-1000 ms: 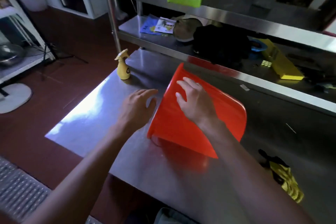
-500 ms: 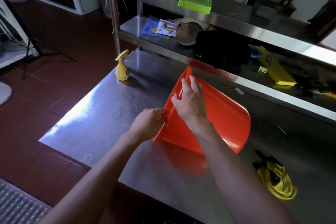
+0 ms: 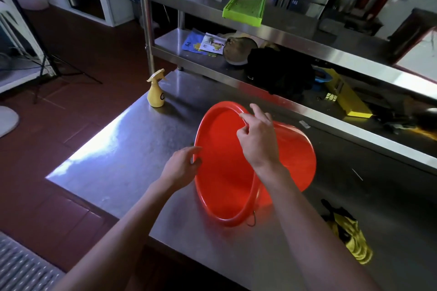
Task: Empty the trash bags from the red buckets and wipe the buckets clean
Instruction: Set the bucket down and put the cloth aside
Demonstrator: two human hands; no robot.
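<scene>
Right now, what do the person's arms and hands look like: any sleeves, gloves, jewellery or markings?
Both arms are bare as far up as the view shows, with no sleeve in sight. The left hand and the right hand wear no gloves, and no ring, watch, wristband or marking shows on either wrist or forearm.

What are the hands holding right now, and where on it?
Both grip the red bucket by its rim: right hand at the far edge, left hand on the left edge.
</scene>
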